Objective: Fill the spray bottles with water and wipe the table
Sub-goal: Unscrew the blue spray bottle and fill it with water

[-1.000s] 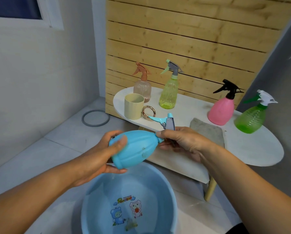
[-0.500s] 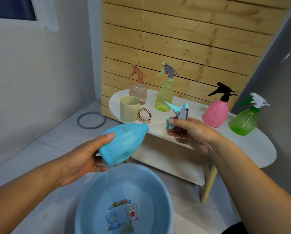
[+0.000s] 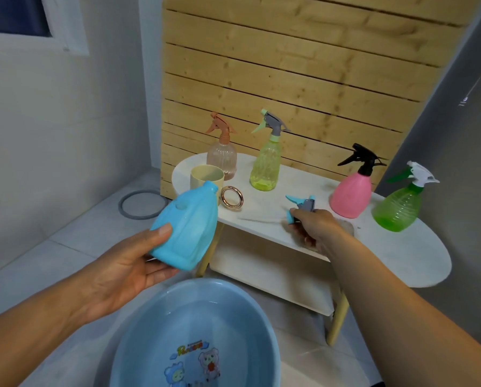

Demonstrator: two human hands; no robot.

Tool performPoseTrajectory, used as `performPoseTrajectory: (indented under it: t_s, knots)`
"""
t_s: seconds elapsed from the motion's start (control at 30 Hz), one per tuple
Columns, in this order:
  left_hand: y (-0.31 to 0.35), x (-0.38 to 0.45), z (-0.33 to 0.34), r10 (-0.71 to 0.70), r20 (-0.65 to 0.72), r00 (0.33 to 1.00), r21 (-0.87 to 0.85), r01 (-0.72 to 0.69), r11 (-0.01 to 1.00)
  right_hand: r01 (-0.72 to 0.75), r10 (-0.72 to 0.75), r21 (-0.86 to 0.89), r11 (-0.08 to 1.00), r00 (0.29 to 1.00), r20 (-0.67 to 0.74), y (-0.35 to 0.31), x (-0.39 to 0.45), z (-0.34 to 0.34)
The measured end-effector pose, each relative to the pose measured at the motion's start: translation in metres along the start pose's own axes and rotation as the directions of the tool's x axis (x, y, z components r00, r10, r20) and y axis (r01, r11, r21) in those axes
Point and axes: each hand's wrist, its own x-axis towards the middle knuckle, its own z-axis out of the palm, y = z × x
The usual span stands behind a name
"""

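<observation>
My left hand grips a blue spray bottle body without its head, neck tilted up and away, above the blue basin that holds water. Over the white table, my right hand holds the blue and grey spray head, whose thin tube trails left across the tabletop. Standing on the table are a peach spray bottle, a yellow-green one, a pink one with a black head and a green one with a white head. My right hand hides most of the grey cloth.
A beige cup and a gold ring sit at the table's left end. A wooden slat panel stands behind the table. A grey ring lies on the tiled floor by the wall. The table has a lower shelf.
The spray head came off the blue bottle. My right hand carried it to the table while my left hand turned the bottle's neck upward and away.
</observation>
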Motion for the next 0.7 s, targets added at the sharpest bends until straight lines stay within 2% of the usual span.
performPoseTrajectory:
  t_s: [0.17, 0.23, 0.37, 0.57, 0.63, 0.7]
  knots:
    - [0.000, 0.004, -0.001, -0.015, 0.109, 0.994, 0.027, 0.012, 1.000, -0.010, 0.006, -0.065, 0.998, 0.999, -0.050, 0.007, 0.017, 0.002]
    - [-0.002, 0.005, -0.002, -0.018, 0.126, 0.992, 0.019, 0.015, 1.000, 0.013, -0.027, -0.142, 0.990, 0.995, -0.096, 0.011, 0.025, 0.000]
    - [-0.006, 0.008, -0.006, -0.009, 0.126, 0.992, -0.012, 0.011, 1.000, 0.118, -0.192, -0.399, 0.910, 0.969, -0.153, 0.014, 0.036, 0.005]
    - [-0.007, 0.008, -0.010, 0.030, 0.055, 0.998, -0.019, -0.029, 0.999, 0.097, -0.279, -0.590, 0.802, 0.933, -0.226, 0.006, 0.027, 0.011]
    - [-0.006, 0.007, -0.011, 0.041, 0.046, 0.998, -0.003, -0.041, 0.999, 0.198, -0.362, -0.561, 0.804, 0.911, -0.197, -0.004, 0.023, 0.020]
    - [-0.006, 0.007, -0.011, 0.038, 0.034, 0.999, 0.020, -0.039, 0.999, 0.352, -0.458, -0.496, 0.794, 0.883, -0.106, -0.016, 0.020, 0.037]
